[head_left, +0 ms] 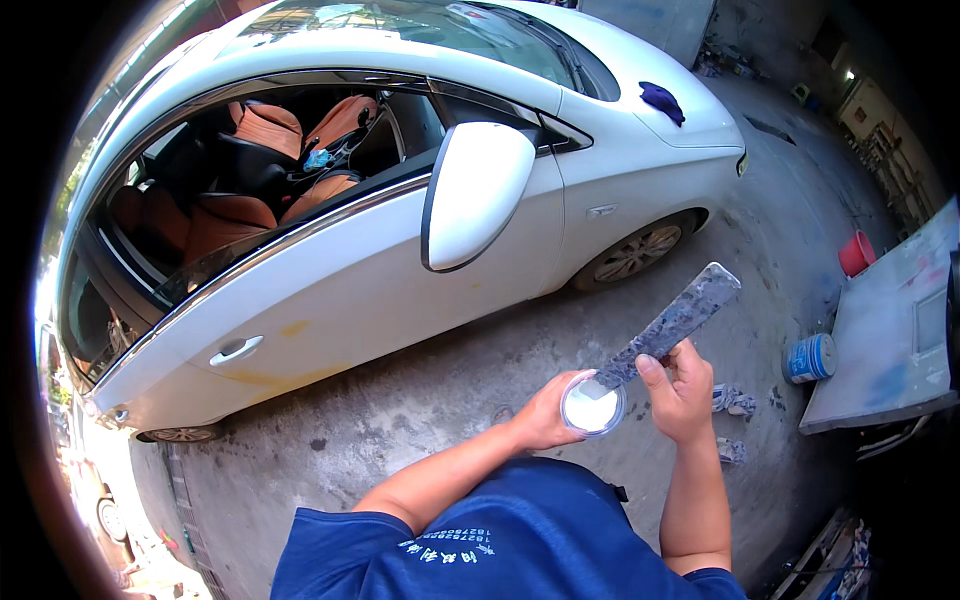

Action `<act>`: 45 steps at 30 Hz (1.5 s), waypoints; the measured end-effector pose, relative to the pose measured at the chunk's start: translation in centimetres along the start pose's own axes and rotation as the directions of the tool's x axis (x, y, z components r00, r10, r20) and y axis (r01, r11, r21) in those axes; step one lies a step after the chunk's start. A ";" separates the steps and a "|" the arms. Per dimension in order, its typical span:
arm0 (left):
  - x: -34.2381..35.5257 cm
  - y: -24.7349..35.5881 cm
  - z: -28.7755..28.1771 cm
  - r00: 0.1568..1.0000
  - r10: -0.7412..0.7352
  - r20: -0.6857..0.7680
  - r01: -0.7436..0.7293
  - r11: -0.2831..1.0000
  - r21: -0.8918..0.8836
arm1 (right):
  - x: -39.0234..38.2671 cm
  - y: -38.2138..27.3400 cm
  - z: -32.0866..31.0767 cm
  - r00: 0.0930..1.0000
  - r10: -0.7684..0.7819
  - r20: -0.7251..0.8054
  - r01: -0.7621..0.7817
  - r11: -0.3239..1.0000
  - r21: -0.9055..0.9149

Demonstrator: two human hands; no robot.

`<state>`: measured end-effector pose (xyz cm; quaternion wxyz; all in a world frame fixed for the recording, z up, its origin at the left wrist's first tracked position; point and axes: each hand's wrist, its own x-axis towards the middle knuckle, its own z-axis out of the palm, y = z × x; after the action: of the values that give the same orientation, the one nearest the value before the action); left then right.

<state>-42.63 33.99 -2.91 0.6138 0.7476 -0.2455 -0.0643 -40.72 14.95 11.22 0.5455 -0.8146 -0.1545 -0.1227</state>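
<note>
My left hand (545,414) is wrapped round a clear cup (623,412) with white liquid (588,410) in it, held out in front of my body. In my right hand (682,392) is a flat stirring stick (678,318), grey and covered in dried paint spatters. Its lower end dips into the cup, while the upper end slants up and to the right. Past my hands stands a white car (390,270), touched by neither hand. Yellowish patches (270,380) show on its door, near the door handle (236,351).
The car's side mirror (480,195) juts out toward me, and the side window is down. A dark cloth (662,103) lies on the hood. To the right are a red bucket (857,254), a blue pail (809,358) and a pale panel (880,320). Concrete floor (450,400) lies between.
</note>
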 end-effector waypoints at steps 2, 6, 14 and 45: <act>1.1 -0.4 -0.8 1.000 -0.003 0.003 0.003 1.000 0.012 | 2.6 0.7 0.3 0.998 -0.048 0.040 0.051 0.996 -0.076; 3.1 -0.6 -1.6 0.998 -0.022 -0.051 0.024 0.999 0.037 | 7.0 1.0 1.1 0.990 -0.101 0.102 0.112 0.988 -0.106; 6.8 0.0 -1.3 0.949 -0.113 -0.294 0.131 0.991 0.041 | 13.7 4.0 0.8 0.921 -0.209 0.329 0.201 0.978 0.059; -3.2 1.9 3.2 0.192 -0.004 -0.981 0.430 0.899 0.081 | 20.0 3.9 20.6 0.421 -0.682 0.598 0.896 0.417 -0.154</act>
<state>-47.23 32.30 -2.55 0.4760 0.7434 0.2918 0.3683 -20.12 35.05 7.54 0.1567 -0.7398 -0.6182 -0.2144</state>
